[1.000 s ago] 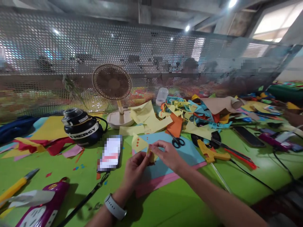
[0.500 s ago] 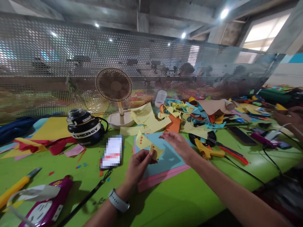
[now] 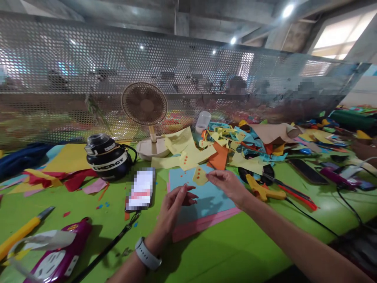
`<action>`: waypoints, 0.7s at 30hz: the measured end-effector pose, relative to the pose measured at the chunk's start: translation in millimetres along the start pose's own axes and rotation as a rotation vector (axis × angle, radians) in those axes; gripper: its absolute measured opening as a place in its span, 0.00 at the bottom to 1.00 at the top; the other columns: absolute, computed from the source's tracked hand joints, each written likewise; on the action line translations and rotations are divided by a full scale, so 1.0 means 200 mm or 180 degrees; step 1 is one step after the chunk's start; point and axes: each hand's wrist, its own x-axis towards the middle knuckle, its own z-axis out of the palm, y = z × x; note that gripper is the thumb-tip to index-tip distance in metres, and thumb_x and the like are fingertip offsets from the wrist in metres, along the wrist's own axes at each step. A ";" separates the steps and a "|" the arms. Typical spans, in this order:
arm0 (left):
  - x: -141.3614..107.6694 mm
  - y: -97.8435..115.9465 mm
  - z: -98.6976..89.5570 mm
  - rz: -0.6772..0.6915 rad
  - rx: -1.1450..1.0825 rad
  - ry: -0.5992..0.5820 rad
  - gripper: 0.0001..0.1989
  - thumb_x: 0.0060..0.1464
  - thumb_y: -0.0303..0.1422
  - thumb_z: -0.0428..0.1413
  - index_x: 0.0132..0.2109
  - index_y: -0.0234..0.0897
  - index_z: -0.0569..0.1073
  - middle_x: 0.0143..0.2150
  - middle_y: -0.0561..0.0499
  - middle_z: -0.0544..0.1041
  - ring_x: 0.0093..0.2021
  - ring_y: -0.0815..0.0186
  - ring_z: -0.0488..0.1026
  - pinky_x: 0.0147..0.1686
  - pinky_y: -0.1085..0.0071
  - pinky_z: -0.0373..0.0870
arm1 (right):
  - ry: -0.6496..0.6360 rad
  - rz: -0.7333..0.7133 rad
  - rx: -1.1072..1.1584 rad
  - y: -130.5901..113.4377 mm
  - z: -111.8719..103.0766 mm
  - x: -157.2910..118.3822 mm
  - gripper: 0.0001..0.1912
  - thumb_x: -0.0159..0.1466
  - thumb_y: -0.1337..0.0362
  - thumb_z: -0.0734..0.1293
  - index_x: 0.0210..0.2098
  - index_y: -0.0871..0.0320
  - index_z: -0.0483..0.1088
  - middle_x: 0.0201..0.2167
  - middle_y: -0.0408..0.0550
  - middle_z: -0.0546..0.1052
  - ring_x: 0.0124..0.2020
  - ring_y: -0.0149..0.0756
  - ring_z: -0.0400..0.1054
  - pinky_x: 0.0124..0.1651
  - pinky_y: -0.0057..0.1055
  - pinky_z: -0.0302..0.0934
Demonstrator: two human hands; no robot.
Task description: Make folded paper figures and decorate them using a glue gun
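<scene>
Between the fingers of my right hand is a small yellow paper piece with red-orange dots. My left hand, with a watch on the wrist, is just below and left of that piece, fingers apart and nothing in it. Both hands are over blue sheets stacked on pink sheets. Another yellow paper with red dots lies behind the stack, among yellow scraps. A few tiny orange bits rest on the blue sheet.
Left stand a phone, a black jar, a fan, a purple device and a yellow cutter. Right lie a yellow glue gun, a red-and-black tool and a dark phone. Paper scraps pile behind.
The dotted yellow piece has passed from my left hand to my right hand. My left hand has opened. The longer dotted paper now lies behind the blue sheets. The view has shifted slightly.
</scene>
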 end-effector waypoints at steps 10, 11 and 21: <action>0.02 -0.04 0.00 -0.0157 0.0381 0.0062 0.20 0.51 0.50 0.58 0.33 0.35 0.79 0.24 0.50 0.77 0.24 0.67 0.74 0.27 0.73 0.72 | 0.0796 -0.0001 -0.0111 -0.02 -0.47 0.31 0.18 0.46 0.50 0.74 0.26 0.59 0.76 0.24 0.44 0.76 0.30 0.36 0.69 0.36 0.33 0.63; 0.01 -0.03 0.00 -0.0155 0.0388 0.0085 0.20 0.51 0.50 0.58 0.33 0.35 0.79 0.24 0.50 0.77 0.24 0.67 0.74 0.28 0.73 0.72 | 0.1013 -0.0024 -0.0102 -0.02 -0.53 0.39 0.18 0.47 0.50 0.73 0.27 0.59 0.76 0.25 0.44 0.76 0.31 0.36 0.69 0.37 0.33 0.63; 0.02 -0.05 -0.01 -0.0131 0.0374 0.0083 0.18 0.53 0.48 0.57 0.33 0.36 0.78 0.24 0.51 0.78 0.25 0.68 0.74 0.27 0.74 0.72 | 0.1674 -0.0032 0.0164 0.05 -0.65 0.58 0.09 0.53 0.61 0.64 0.33 0.57 0.70 0.27 0.45 0.75 0.32 0.34 0.71 0.38 0.32 0.65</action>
